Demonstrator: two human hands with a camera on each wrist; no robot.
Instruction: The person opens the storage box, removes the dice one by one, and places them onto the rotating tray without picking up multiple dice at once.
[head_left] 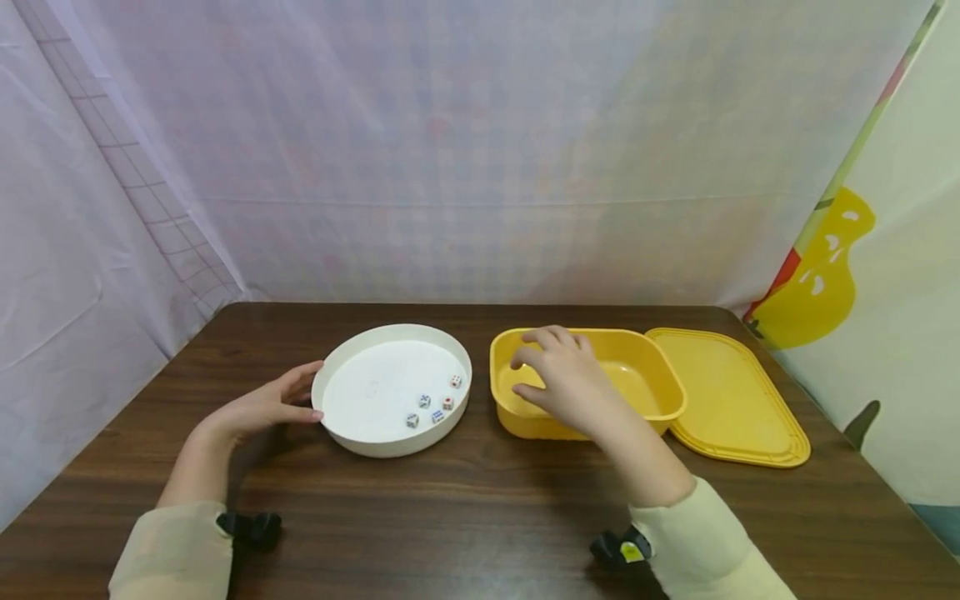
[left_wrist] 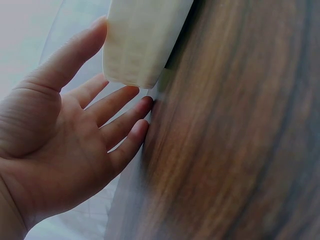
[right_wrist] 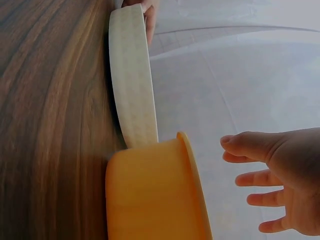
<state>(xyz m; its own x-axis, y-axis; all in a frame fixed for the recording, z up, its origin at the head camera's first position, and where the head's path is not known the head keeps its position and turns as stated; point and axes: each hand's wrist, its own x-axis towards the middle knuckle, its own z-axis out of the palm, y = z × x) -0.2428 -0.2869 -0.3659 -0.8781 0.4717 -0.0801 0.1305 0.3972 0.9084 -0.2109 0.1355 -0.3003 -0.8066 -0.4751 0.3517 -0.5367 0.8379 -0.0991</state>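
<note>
A round white tray with a low wall sits on the table's left half. Several small dice with blue and red pips lie in its right part. My left hand touches the tray's left wall, thumb and fingers spread and fairly straight; the left wrist view shows the fingertips right at the tray's side. Over the yellow rectangular tub hovers my right hand, its fingers loosely bent with nothing between them. In the right wrist view that hand is above the tub's rim.
A flat yellow lid lies to the right of the tub, its left edge close against it. The dark wooden table ends at a pale hanging cloth behind, with more cloth at both sides.
</note>
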